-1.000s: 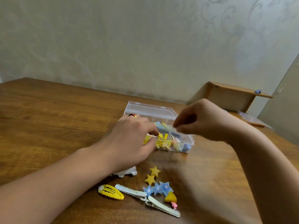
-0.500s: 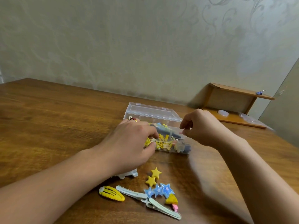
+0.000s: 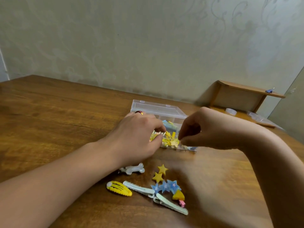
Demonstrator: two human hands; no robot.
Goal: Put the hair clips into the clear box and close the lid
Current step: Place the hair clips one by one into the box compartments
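Note:
The clear box stands mid-table with its lid hinged open behind it. Yellow and blue hair clips lie inside. My left hand grips the box's front left corner, thumb on the front wall and index finger over the rim. Reaching into the box from the right, my right hand pinches at a yellow clip with curled fingertips. Loose on the table in front lie a white bone clip, a yellow snap clip, two yellow stars, a blue star clip and pale green clips.
A small wooden shelf stands against the wall at the back right, with a blue binder clip on top and a clear plastic bag below it. The wooden table runs far to the left.
My right hand has come down and to the left, from above the box's right end to among the yellow clips inside. My left hand has stayed on the box.

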